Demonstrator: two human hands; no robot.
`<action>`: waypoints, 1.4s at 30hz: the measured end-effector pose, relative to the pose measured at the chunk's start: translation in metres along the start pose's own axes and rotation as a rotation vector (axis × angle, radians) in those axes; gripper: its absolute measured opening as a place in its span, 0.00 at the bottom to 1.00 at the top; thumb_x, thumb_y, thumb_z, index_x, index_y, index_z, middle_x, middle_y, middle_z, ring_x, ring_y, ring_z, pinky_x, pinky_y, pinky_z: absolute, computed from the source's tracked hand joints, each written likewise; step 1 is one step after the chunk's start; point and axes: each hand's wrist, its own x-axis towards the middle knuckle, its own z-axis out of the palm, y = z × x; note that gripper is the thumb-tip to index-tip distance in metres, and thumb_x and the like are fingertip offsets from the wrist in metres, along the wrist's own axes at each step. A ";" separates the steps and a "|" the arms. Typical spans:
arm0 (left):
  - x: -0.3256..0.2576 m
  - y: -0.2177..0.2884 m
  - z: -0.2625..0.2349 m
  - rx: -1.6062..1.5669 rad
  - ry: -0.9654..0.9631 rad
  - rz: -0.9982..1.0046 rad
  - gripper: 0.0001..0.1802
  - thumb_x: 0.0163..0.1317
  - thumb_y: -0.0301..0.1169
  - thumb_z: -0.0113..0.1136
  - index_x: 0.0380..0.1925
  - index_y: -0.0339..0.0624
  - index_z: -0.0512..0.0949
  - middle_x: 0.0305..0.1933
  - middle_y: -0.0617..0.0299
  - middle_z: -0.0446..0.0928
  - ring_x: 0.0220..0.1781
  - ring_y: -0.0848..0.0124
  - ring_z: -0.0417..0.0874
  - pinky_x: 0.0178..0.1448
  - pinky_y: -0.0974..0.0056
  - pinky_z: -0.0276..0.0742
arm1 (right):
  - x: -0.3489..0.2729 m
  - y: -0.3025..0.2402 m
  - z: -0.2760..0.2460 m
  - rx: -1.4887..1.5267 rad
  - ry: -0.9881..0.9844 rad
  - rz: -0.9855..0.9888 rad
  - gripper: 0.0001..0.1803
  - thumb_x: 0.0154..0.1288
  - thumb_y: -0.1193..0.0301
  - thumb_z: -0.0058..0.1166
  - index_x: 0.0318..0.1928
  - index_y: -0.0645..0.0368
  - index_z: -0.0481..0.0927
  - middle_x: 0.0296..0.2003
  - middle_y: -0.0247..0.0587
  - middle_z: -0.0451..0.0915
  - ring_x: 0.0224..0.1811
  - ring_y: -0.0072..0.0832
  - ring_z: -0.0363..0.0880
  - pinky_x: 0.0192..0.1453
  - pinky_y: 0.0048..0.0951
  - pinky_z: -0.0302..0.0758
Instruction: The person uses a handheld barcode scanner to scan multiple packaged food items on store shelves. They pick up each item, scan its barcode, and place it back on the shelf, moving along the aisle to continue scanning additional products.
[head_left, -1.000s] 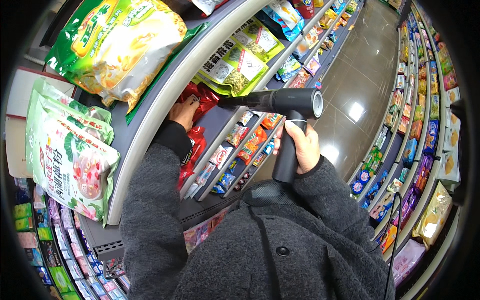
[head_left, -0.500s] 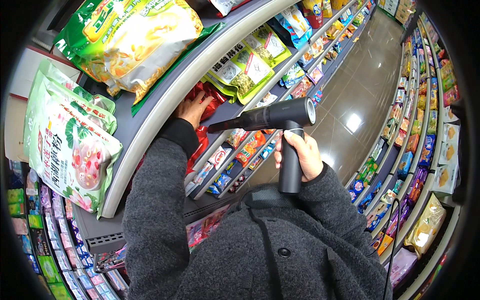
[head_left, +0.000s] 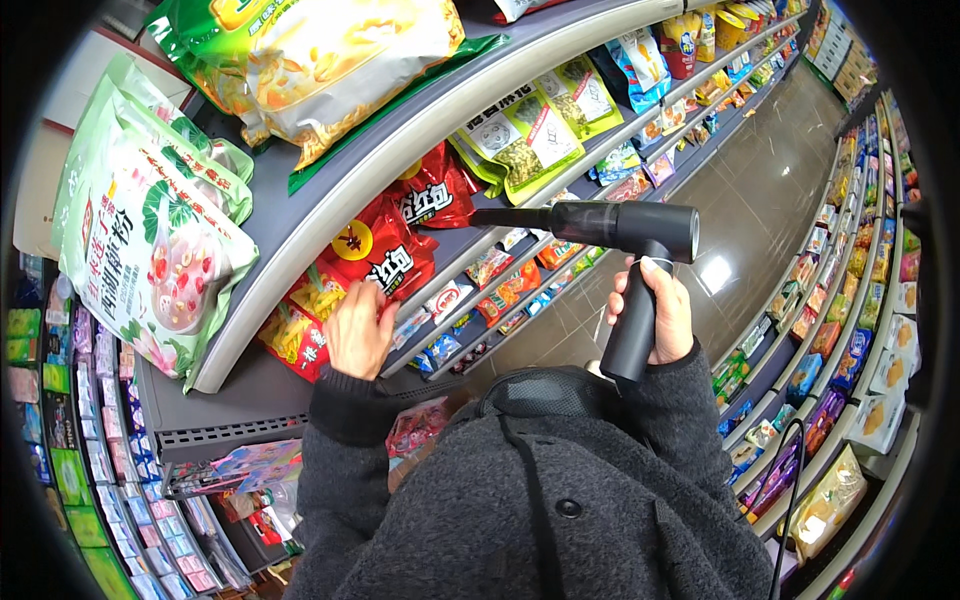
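My right hand (head_left: 660, 312) is closed around the handle of a black handheld vacuum cleaner (head_left: 640, 228). Its long, narrow nozzle points left, the tip beside a red snack bag (head_left: 437, 190) on the shelf. My left hand (head_left: 362, 330) is at the shelf front with its fingers loosely bent and the thumb apart, holding nothing that I can see. The fingertips are at the lower edge of another red bag (head_left: 383, 258), next to a red and yellow snack bag (head_left: 298, 325). Green snack bags (head_left: 530, 145) lie beyond the nozzle.
Above, a curved grey shelf edge (head_left: 330, 190) carries a large green and yellow bag (head_left: 330, 75) and pale green pouches (head_left: 155, 240). Lower shelves hold small colourful packets. A tiled floor (head_left: 750, 190) runs between these and the facing shelves on the right. A black cable (head_left: 790, 480) hangs at lower right.
My left hand has come back from deep among the red bags to the shelf front, leaving those bags in plain view. The vacuum cleaner has shifted right in the picture, still in my right hand.
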 end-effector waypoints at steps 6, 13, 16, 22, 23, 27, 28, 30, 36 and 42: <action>-0.038 -0.056 0.046 0.020 0.023 -0.162 0.18 0.57 0.34 0.66 0.45 0.36 0.77 0.40 0.47 0.76 0.44 0.46 0.79 0.46 0.49 0.75 | 0.001 -0.016 0.003 -0.110 -0.038 0.004 0.19 0.71 0.62 0.52 0.50 0.65 0.69 0.32 0.43 0.76 0.26 0.29 0.77 0.28 0.31 0.78; -0.030 -0.046 0.064 -0.061 0.093 -0.144 0.17 0.59 0.32 0.65 0.47 0.37 0.76 0.44 0.48 0.75 0.48 0.48 0.78 0.51 0.51 0.74 | 0.007 -0.032 0.000 -0.102 -0.023 -0.032 0.16 0.70 0.63 0.54 0.47 0.62 0.70 0.31 0.41 0.77 0.25 0.28 0.79 0.27 0.30 0.81; -0.039 -0.049 0.061 -0.177 0.022 -0.206 0.17 0.60 0.31 0.64 0.48 0.37 0.77 0.47 0.47 0.76 0.50 0.47 0.78 0.54 0.51 0.74 | 0.009 -0.028 -0.002 -0.089 -0.050 0.029 0.15 0.69 0.63 0.55 0.45 0.62 0.70 0.31 0.42 0.77 0.26 0.28 0.79 0.28 0.31 0.81; -0.055 -0.041 0.069 -0.193 0.140 -0.235 0.16 0.58 0.27 0.64 0.46 0.35 0.77 0.49 0.46 0.77 0.52 0.46 0.78 0.55 0.52 0.74 | 0.015 -0.027 -0.004 -0.070 -0.086 0.068 0.16 0.69 0.63 0.56 0.44 0.63 0.69 0.30 0.43 0.77 0.26 0.30 0.79 0.28 0.33 0.81; -0.055 -0.039 0.069 -0.194 0.154 -0.246 0.15 0.57 0.27 0.64 0.45 0.35 0.78 0.48 0.46 0.77 0.51 0.46 0.78 0.55 0.52 0.74 | 0.015 -0.030 -0.006 -0.074 -0.076 0.046 0.16 0.69 0.63 0.56 0.45 0.63 0.69 0.30 0.43 0.77 0.26 0.29 0.79 0.28 0.33 0.81; -0.043 -0.005 0.075 -0.217 0.236 -0.157 0.12 0.56 0.23 0.64 0.41 0.34 0.78 0.41 0.49 0.78 0.44 0.52 0.81 0.50 0.55 0.76 | 0.020 -0.049 -0.023 -0.058 -0.070 -0.011 0.16 0.69 0.64 0.55 0.46 0.63 0.69 0.31 0.43 0.77 0.26 0.29 0.79 0.27 0.31 0.81; -0.038 0.004 0.082 -0.233 0.228 -0.146 0.13 0.56 0.26 0.65 0.42 0.36 0.79 0.42 0.49 0.79 0.46 0.49 0.80 0.51 0.53 0.76 | 0.019 -0.054 -0.030 -0.041 -0.079 -0.006 0.16 0.69 0.64 0.54 0.47 0.63 0.69 0.32 0.43 0.77 0.26 0.29 0.79 0.27 0.31 0.81; -0.021 0.030 0.088 -0.335 0.209 -0.113 0.14 0.55 0.25 0.66 0.43 0.35 0.79 0.42 0.50 0.79 0.45 0.54 0.81 0.50 0.56 0.76 | 0.015 -0.063 -0.039 -0.051 -0.092 0.000 0.20 0.70 0.61 0.52 0.51 0.63 0.68 0.33 0.43 0.76 0.25 0.29 0.77 0.27 0.31 0.78; 0.051 0.110 0.108 -0.379 0.178 0.134 0.22 0.55 0.27 0.67 0.51 0.35 0.75 0.51 0.47 0.75 0.52 0.51 0.78 0.57 0.55 0.75 | 0.001 -0.090 -0.071 -0.041 -0.040 -0.069 0.20 0.69 0.61 0.53 0.52 0.62 0.67 0.33 0.42 0.75 0.26 0.29 0.77 0.27 0.31 0.78; 0.152 0.171 0.133 -0.043 0.059 0.599 0.33 0.49 0.21 0.62 0.59 0.42 0.70 0.64 0.52 0.69 0.68 0.50 0.67 0.72 0.48 0.62 | 0.002 -0.100 -0.105 0.055 0.084 -0.150 0.20 0.69 0.61 0.54 0.52 0.60 0.68 0.32 0.41 0.75 0.26 0.28 0.76 0.28 0.30 0.77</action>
